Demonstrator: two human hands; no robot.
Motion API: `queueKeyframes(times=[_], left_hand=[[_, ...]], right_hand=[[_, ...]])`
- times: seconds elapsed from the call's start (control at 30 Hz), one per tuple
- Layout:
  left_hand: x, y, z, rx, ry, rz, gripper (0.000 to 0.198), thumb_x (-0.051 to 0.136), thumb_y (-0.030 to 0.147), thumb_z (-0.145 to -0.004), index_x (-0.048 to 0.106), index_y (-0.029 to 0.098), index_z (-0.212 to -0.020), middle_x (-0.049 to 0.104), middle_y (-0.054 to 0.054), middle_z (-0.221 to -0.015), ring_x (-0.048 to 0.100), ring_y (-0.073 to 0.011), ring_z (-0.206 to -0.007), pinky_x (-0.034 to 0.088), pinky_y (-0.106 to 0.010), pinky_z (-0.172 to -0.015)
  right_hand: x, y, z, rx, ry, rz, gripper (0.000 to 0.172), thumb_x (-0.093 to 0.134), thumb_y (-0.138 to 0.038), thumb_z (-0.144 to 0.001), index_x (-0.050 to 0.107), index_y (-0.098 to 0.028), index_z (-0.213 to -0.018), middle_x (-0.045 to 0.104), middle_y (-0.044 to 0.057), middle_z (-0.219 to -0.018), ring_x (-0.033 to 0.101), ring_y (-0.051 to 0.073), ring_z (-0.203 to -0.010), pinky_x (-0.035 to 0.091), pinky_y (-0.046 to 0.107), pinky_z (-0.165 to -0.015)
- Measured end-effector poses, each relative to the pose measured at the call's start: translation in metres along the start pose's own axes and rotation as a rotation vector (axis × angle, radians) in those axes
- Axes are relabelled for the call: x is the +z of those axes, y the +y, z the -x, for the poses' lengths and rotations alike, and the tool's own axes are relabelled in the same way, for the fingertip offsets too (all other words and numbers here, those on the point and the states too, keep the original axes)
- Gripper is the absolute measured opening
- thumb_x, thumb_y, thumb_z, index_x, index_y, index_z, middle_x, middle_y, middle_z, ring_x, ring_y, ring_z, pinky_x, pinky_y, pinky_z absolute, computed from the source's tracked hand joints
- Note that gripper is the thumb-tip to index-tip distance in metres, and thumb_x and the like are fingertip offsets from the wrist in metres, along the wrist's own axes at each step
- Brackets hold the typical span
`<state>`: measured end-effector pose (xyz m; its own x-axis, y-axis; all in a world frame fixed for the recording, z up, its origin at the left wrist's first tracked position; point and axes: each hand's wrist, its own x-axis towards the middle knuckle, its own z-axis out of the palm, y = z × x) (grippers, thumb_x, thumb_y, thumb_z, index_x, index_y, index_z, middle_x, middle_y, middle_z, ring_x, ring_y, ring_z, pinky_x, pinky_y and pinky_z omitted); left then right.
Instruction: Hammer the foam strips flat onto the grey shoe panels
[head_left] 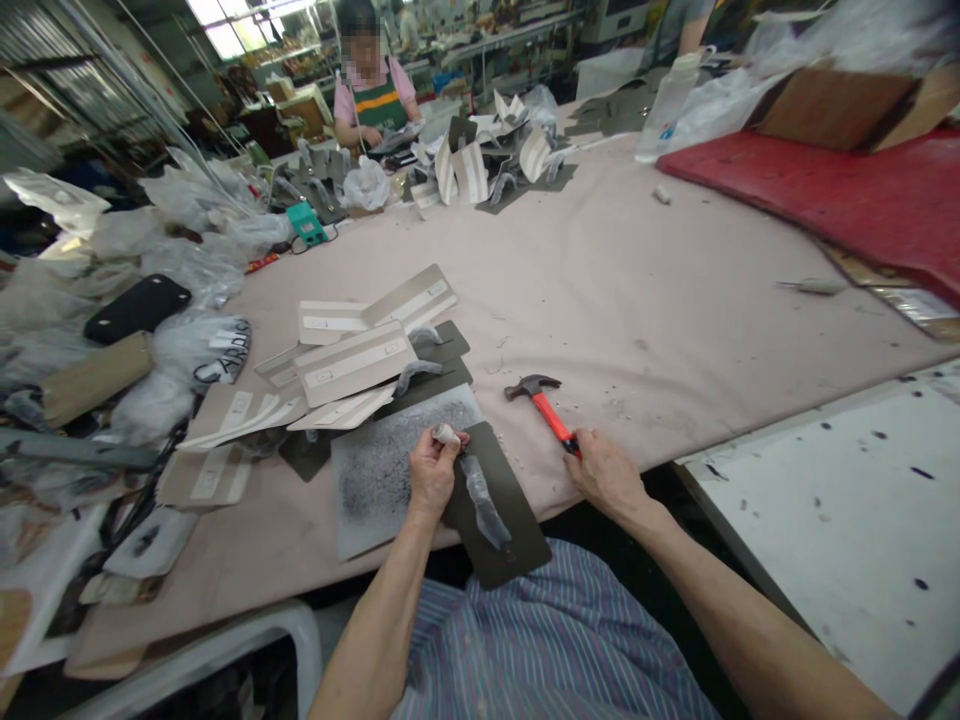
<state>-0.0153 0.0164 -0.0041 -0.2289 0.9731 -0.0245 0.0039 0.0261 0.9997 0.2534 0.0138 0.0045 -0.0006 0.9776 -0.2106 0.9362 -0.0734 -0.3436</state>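
My left hand (433, 475) is closed around a short tool with a whitish rounded end (445, 434); its lower part is hidden by the fingers. Just beneath lies a dark olive panel (514, 500) with a plastic-wrapped strap handle (484, 505) on it, overhanging the table's front edge. Part of the panel rests on a grey, heavily pitted board (375, 490). To the right, my right hand (609, 470) grips the end of a claw hammer (551, 413) with a red-orange handle. The hammer's head points away from me, at table level.
Cream panels (356, 360) are piled left of the board. Plastic bags and parts (187, 370) crowd the left side. An awl (814, 287) and a red mat (817, 190) lie at the right. Across the table (600, 290), a person (375, 100) works behind another heap (480, 160).
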Motion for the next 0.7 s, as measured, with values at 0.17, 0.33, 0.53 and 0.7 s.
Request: queueKeyframes(times=[0.17,0.33,0.53,0.7], left_hand=[[-0.003,0.002,-0.004,0.056,-0.096,-0.140,0.018,0.065,0.029,-0.084,0.062,0.018,-0.099,0.073,-0.005,-0.087,0.069,-0.0197,-0.085,0.053,-0.033,-0.084],[-0.002,0.003,0.002,0.151,-0.080,-0.305,0.011,0.062,0.023,-0.085,0.066,0.020,-0.095,0.073,-0.004,-0.090,0.068,-0.0196,-0.086,0.051,-0.031,-0.082],[0.000,0.001,0.009,0.211,-0.062,-0.344,0.017,0.062,0.021,-0.084,0.069,0.022,-0.100,0.074,-0.003,-0.090,0.069,-0.0202,-0.085,0.050,-0.030,-0.080],[0.000,-0.001,0.008,0.222,-0.055,-0.365,0.015,0.060,0.022,-0.086,0.069,0.021,-0.098,0.074,-0.003,-0.088,0.068,-0.0193,-0.082,0.050,-0.029,-0.077]], right_hand=[[-0.015,-0.008,-0.020,0.240,-0.353,-0.761,0.016,0.056,-0.014,-0.077,0.052,-0.017,-0.092,0.049,0.000,-0.070,0.047,0.014,-0.063,0.035,0.025,-0.059],[-0.033,-0.041,-0.025,0.258,-0.512,-1.025,0.014,0.036,-0.030,-0.092,0.044,-0.020,-0.085,0.038,-0.006,-0.063,0.034,0.009,-0.044,0.032,0.022,-0.044],[-0.068,-0.067,0.009,-0.189,-0.044,-0.684,0.037,0.029,-0.051,-0.098,0.044,-0.021,-0.082,0.045,-0.002,-0.061,0.041,0.012,-0.049,0.029,0.026,-0.049],[-0.088,-0.061,0.024,-0.512,-0.022,-0.021,0.029,0.035,-0.039,-0.101,0.050,-0.020,-0.085,0.054,0.003,-0.062,0.039,0.014,-0.049,0.017,0.030,-0.052]])
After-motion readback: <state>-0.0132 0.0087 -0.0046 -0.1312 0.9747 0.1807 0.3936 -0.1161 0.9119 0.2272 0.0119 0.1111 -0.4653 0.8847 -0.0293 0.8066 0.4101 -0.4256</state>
